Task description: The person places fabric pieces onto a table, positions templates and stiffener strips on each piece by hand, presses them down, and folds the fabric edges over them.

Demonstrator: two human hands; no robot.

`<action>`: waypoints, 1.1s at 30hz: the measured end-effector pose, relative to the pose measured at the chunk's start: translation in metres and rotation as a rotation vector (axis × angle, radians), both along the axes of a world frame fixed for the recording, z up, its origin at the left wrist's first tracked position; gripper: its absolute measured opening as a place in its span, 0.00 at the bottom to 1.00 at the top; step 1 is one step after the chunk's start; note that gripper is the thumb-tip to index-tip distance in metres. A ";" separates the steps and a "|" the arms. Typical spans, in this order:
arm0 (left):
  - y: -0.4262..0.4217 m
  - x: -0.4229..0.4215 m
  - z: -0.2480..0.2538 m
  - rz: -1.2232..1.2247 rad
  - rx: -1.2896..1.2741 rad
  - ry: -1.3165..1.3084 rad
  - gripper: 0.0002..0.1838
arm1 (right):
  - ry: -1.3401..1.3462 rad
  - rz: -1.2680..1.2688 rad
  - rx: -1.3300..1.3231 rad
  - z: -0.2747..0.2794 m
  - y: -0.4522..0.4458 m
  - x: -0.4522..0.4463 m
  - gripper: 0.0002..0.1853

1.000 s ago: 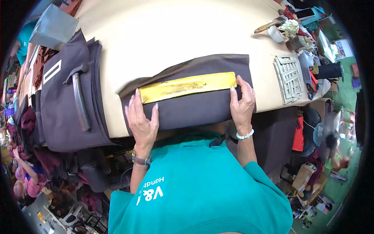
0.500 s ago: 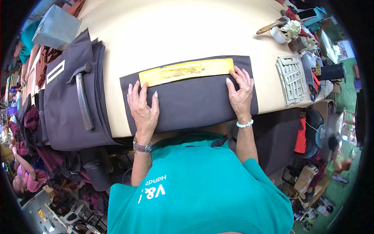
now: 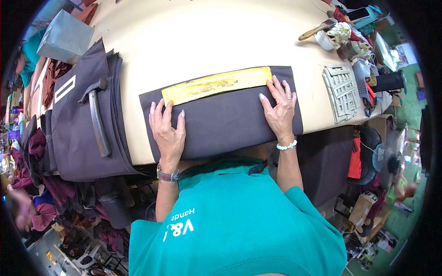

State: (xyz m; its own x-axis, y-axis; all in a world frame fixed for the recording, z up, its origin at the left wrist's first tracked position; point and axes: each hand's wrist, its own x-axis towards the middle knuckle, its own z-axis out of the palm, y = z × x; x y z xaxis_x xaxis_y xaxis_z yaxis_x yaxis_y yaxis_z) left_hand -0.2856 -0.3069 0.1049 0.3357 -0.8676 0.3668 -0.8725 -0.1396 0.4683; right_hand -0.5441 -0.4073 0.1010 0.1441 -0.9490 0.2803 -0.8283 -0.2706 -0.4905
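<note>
A dark fabric panel (image 3: pixel 225 122) lies flat at the table's near edge. Across its far part rests a long yellow strip (image 3: pixel 216 86) with dark smudges on its surface. My left hand (image 3: pixel 168 135) lies on the fabric with fingers apart, its fingertips at the strip's left end. On the other side my right hand (image 3: pixel 281 108) is spread on the fabric, fingertips touching the strip's right end. Left of the panel, a hammer (image 3: pixel 95 115) sits on a stack of dark fabric pieces (image 3: pixel 76 131), beside a small pale rectangular frame (image 3: pixel 65 89).
Light-coloured slotted pieces (image 3: pixel 340 92) lie on the table (image 3: pixel 193 41) at the right. Behind them are a brush (image 3: pixel 317 29), a white bowl (image 3: pixel 325 41) and a grey basket (image 3: pixel 362 72). A metal box (image 3: pixel 65 37) stands at the far left. Other people are at the sides.
The whole view has tilted slightly. Both hands keep nearly the same places at the strip's ends, and the strip lies almost as before on the fabric.
</note>
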 end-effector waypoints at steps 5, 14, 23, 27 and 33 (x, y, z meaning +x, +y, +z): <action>0.000 0.000 -0.001 0.003 -0.003 -0.008 0.21 | 0.024 0.005 -0.007 -0.001 0.000 -0.001 0.23; 0.000 0.001 -0.003 0.001 -0.016 0.034 0.21 | 0.040 0.009 -0.010 -0.001 0.000 0.000 0.24; 0.000 0.001 -0.004 0.003 -0.036 0.030 0.21 | 0.052 0.016 -0.011 0.001 0.000 0.000 0.24; 0.000 0.000 0.000 0.011 -0.023 0.028 0.20 | 0.049 0.024 -0.003 0.002 0.000 0.000 0.25; 0.001 0.000 0.001 0.011 -0.015 0.032 0.20 | 0.068 0.024 0.004 0.002 0.000 0.001 0.25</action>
